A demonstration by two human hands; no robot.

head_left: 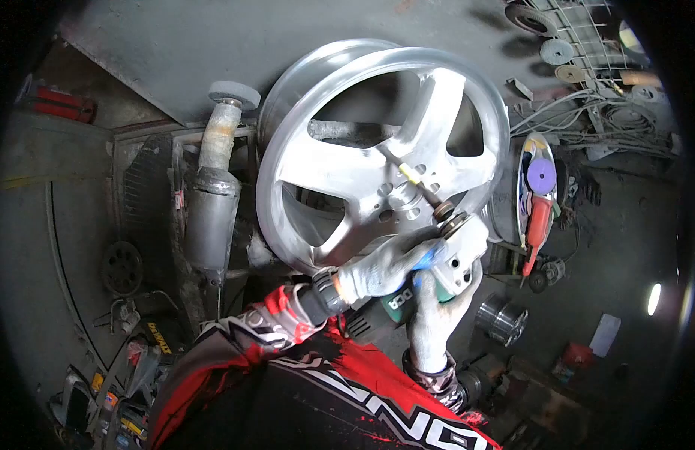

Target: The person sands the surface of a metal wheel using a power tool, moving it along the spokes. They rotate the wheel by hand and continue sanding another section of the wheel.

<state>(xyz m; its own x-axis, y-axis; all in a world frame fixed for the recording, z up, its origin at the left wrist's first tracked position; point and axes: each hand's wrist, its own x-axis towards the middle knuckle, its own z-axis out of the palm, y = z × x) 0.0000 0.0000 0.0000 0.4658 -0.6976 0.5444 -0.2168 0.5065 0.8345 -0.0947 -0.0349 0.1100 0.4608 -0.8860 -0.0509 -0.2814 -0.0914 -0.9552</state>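
Observation:
My left hand (385, 271), in a white and blue work glove, is wrapped around a green and white DCA power grinder (467, 244) from the left. Also gloved, my right hand (441, 311) closes on the grinder's body from below. A thin shaft (418, 181) with a yellow band extends from the tool's head up and left. Its blurred tip overlaps the inner end of a spoke near the hub. The bare silver alloy wheel (347, 169) stands upright, facing me, with broad spokes and several bolt holes around its centre.
A grey motor with an abrasive wheel (233, 94) stands left of the alloy wheel. To the right, a red polisher (539, 225) and a purple disc (542, 175) rest in a holder. Cables (621, 112) and discs hang at upper right; tools (130, 405) crowd the lower left.

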